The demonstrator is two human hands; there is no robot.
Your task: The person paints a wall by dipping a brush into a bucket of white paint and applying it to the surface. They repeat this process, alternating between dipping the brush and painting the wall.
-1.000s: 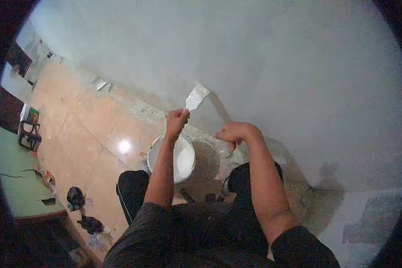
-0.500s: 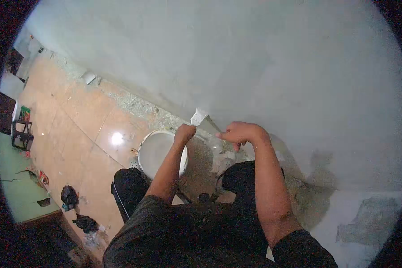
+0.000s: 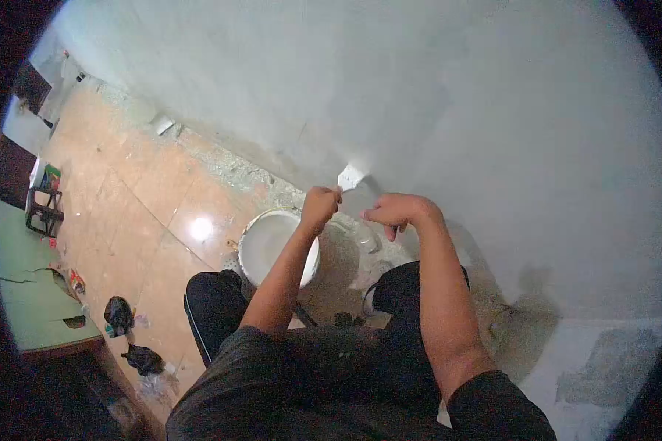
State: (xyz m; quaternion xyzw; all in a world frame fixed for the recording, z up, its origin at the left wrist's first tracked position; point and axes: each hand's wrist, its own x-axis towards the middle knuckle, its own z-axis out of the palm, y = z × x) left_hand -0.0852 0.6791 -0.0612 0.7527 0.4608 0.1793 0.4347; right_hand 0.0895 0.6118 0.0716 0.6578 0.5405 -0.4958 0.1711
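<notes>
My left hand (image 3: pixel 321 209) is closed on a white-coated scraper (image 3: pixel 351 178), its blade raised beside the grey wall (image 3: pixel 493 125). Just right of it, my right hand (image 3: pixel 399 212) has curled fingers; a thin grey edge or shadow lies between it and the scraper, and what it holds I cannot make out. Below my left hand stands a round white bucket (image 3: pixel 266 246) with pale contents, partly hidden by my left forearm.
Rubble and pale dust line the wall's foot. A small white piece (image 3: pixel 162 124) lies there at upper left. On the tiled floor (image 3: pixel 136 228) are black plastic bags (image 3: pixel 118 316); a dark rack (image 3: pixel 44 212) and a green surface (image 3: pixel 26 283) stand at far left.
My left hand has moved right and slightly up with the scraper, closer to the wall. My right hand has stayed nearly in place, and the view has shifted slightly.
</notes>
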